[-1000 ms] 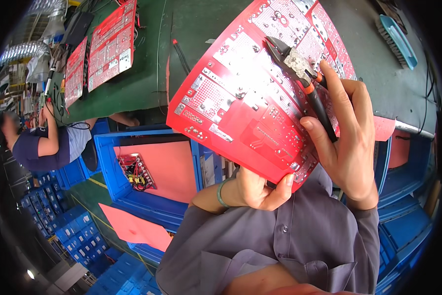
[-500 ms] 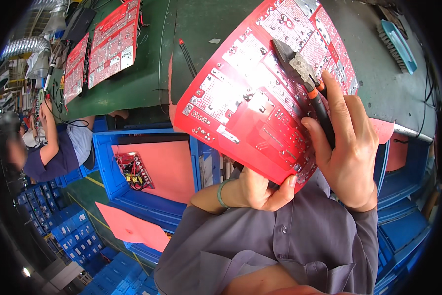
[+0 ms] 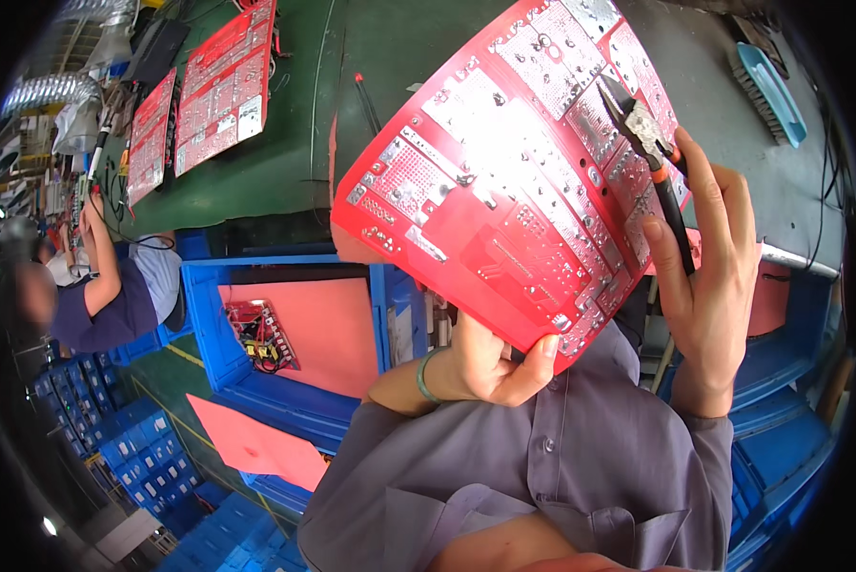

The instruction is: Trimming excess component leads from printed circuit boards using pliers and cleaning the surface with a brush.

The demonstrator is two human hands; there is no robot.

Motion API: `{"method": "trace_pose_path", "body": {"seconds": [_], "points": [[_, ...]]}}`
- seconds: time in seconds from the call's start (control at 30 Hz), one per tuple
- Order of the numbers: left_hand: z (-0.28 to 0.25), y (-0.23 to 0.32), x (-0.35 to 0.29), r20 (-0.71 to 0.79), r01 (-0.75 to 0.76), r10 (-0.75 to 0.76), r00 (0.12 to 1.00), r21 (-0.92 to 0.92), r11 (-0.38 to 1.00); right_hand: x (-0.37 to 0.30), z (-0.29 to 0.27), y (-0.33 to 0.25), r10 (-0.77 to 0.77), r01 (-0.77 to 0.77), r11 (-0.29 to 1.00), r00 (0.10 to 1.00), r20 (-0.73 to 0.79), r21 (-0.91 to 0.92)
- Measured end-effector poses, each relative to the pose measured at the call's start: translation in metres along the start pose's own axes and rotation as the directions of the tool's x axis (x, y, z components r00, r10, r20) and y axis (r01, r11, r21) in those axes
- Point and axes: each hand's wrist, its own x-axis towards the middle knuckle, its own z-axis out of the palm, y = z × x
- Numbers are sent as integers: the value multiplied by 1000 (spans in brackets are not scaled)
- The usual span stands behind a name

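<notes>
A large red circuit board (image 3: 504,257), its soldered side up, is tilted in front of me. My left hand (image 3: 504,362) grips its near edge with the thumb on top; the fingers beneath are hidden. In my right hand (image 3: 709,257) is a pair of cutting pliers (image 3: 649,143) with dark handles and orange collars. The plier jaws lie over the board's right part, and their tips look slightly apart. Whether they touch the board I cannot tell. Bright glare covers the middle of the board.
More red boards (image 3: 223,91) lie on the green bench (image 3: 299,124) at the left. A blue brush (image 3: 771,91) rests at the far right, a red-tipped pen-like tool (image 3: 366,103) behind the board. Below the bench stands a blue crate (image 3: 204,315) with pink sheets. A co-worker (image 3: 113,296) sits at left.
The pliers and my right hand have moved right and slightly nearer, toward the board's right edge. The board has turned a little in my left hand.
</notes>
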Motion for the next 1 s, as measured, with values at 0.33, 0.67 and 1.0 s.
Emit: {"method": "trace_pose_path", "body": {"seconds": [0.33, 0.67, 1.0], "points": [[-20, -15, -3, -227, 141, -203, 952, -261, 955, -7, -16, 89, 201, -251, 894, 965, -168, -371], [-26, -20, -3, -241, 156, -242, 940, -327, 932, -8, -15, 135, 89, -136, 804, 990, -108, -578], [-30, -20, -4, -165, 116, -170, 972, -294, 949, -7, -12, 98, 17, -13, 983, 1000, 17, -185]]}}
